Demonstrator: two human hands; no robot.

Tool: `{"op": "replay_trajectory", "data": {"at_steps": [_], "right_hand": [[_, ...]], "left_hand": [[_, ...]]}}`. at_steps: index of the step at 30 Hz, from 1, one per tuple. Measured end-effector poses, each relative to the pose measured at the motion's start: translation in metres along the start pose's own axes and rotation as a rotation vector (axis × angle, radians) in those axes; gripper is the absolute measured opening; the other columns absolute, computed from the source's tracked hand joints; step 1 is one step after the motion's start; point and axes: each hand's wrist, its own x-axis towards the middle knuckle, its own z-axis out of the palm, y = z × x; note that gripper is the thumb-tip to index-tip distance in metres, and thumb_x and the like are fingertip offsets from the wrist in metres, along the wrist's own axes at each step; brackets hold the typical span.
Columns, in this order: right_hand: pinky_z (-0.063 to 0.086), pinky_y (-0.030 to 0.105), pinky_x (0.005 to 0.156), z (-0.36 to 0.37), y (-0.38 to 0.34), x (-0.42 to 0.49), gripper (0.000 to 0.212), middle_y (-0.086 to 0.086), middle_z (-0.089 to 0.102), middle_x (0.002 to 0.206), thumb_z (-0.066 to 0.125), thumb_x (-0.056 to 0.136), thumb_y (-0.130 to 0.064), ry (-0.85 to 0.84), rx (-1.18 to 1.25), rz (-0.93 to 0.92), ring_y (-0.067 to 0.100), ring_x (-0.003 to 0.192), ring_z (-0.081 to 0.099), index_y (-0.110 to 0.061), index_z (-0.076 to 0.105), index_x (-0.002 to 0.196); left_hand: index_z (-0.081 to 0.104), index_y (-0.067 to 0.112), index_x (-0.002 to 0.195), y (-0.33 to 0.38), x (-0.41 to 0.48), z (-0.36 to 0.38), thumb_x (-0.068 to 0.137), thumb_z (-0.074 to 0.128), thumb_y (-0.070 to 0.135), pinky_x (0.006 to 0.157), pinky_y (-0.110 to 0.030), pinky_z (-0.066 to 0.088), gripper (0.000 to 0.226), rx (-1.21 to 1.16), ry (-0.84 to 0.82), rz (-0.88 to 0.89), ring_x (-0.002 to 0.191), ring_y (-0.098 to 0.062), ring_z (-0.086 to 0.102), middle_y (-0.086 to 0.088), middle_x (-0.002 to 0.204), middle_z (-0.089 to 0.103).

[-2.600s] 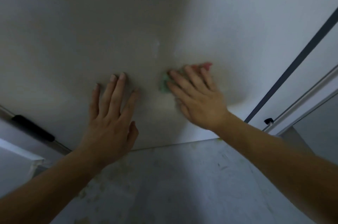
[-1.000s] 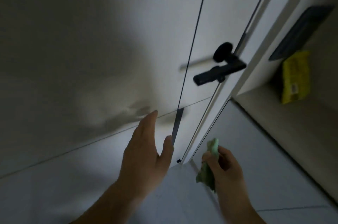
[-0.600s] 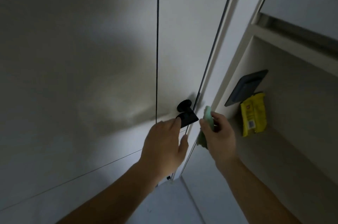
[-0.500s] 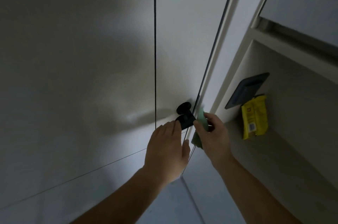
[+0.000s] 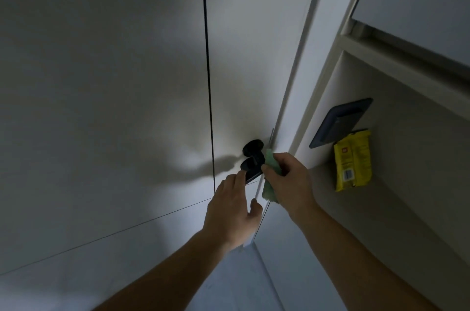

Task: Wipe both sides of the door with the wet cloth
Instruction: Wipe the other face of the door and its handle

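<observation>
Both hands have come up from the low panel wiped seconds ago to the handle (image 5: 251, 158). Head view: the left hand (image 5: 234, 211) reaches with fingers extended, tips touching the black lever, not curled round it. The right hand (image 5: 290, 183) pinches the green cloth (image 5: 270, 191) just beside the door (image 5: 127, 82) edge. Opening it for the other side looks next.

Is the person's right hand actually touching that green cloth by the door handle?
Touching. The head view shows the right hand pinching the green cloth, which sticks out above and below its grip, right beside the black door handle.
</observation>
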Motion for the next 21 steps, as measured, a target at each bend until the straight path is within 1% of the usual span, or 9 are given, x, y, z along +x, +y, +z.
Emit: {"op": "replay_trajectory", "data": {"at_steps": [3,6,9,12,15,18,20,21], "right_hand": [[0.050,0.014,0.067,-0.006,0.000,-0.007,0.012,-0.007,0.068,0.090,0.071,0.094,-0.016,-0.018,-0.020,-0.015,0.008,0.082,0.064,-0.025,0.066,0.099],[0.048,0.012,0.063,-0.013,0.007,-0.022,0.008,-0.002,0.068,0.090,0.070,0.095,-0.017,-0.010,-0.025,-0.003,0.011,0.081,0.065,-0.020,0.068,0.102],[0.051,0.019,0.068,-0.019,0.011,-0.041,0.013,0.001,0.068,0.093,0.070,0.095,-0.018,-0.005,-0.013,0.024,0.015,0.085,0.066,-0.018,0.068,0.108],[0.055,0.026,0.071,-0.028,0.014,-0.063,0.018,0.003,0.070,0.098,0.070,0.095,-0.020,-0.016,0.027,0.073,0.018,0.089,0.068,-0.019,0.067,0.113],[0.052,0.024,0.065,-0.043,0.017,-0.093,0.019,0.004,0.070,0.099,0.071,0.095,-0.022,-0.043,0.044,0.095,0.017,0.087,0.068,-0.018,0.066,0.113],[0.050,0.020,0.060,-0.061,0.020,-0.133,0.016,0.002,0.070,0.098,0.071,0.095,-0.022,-0.060,0.026,0.094,0.015,0.085,0.067,-0.022,0.067,0.111],[0.050,0.018,0.058,-0.074,0.020,-0.163,0.011,0.002,0.071,0.095,0.071,0.095,-0.020,-0.068,0.043,0.099,0.016,0.082,0.067,-0.023,0.068,0.105],[0.050,0.017,0.058,-0.080,0.019,-0.179,0.009,0.001,0.071,0.093,0.071,0.095,-0.019,-0.079,0.046,0.102,0.016,0.082,0.067,-0.024,0.068,0.102]], "left_hand": [[0.028,0.018,0.155,0.002,-0.010,0.003,0.098,0.053,0.037,0.099,-0.026,0.045,0.065,-0.019,-0.006,0.000,0.126,-0.016,0.048,0.003,0.139,0.046],[0.027,0.018,0.155,0.004,-0.023,0.005,0.098,0.052,0.041,0.100,-0.029,0.047,0.067,0.019,-0.014,0.000,0.126,-0.016,0.049,0.002,0.141,0.046],[0.027,0.019,0.155,0.013,-0.038,0.000,0.098,0.052,0.043,0.095,-0.024,0.043,0.066,0.068,-0.028,0.022,0.123,-0.015,0.050,0.002,0.138,0.048],[0.030,0.020,0.152,0.023,-0.060,-0.002,0.099,0.051,0.045,0.087,-0.020,0.037,0.062,0.102,-0.033,0.041,0.113,-0.011,0.048,0.003,0.132,0.050],[0.035,0.021,0.146,0.033,-0.088,0.002,0.099,0.051,0.047,0.084,-0.021,0.038,0.056,0.107,-0.027,0.051,0.103,-0.008,0.044,0.004,0.125,0.053],[0.037,0.020,0.145,0.048,-0.126,0.009,0.100,0.049,0.049,0.091,-0.022,0.040,0.054,0.134,-0.007,0.062,0.108,-0.011,0.047,0.003,0.127,0.054],[0.040,0.019,0.143,0.057,-0.153,0.012,0.101,0.046,0.049,0.100,-0.025,0.039,0.051,0.191,0.034,0.080,0.114,-0.015,0.047,0.001,0.128,0.055],[0.041,0.018,0.142,0.061,-0.168,0.013,0.102,0.043,0.049,0.107,-0.028,0.036,0.051,0.226,0.049,0.086,0.119,-0.017,0.047,0.000,0.129,0.055]]}}
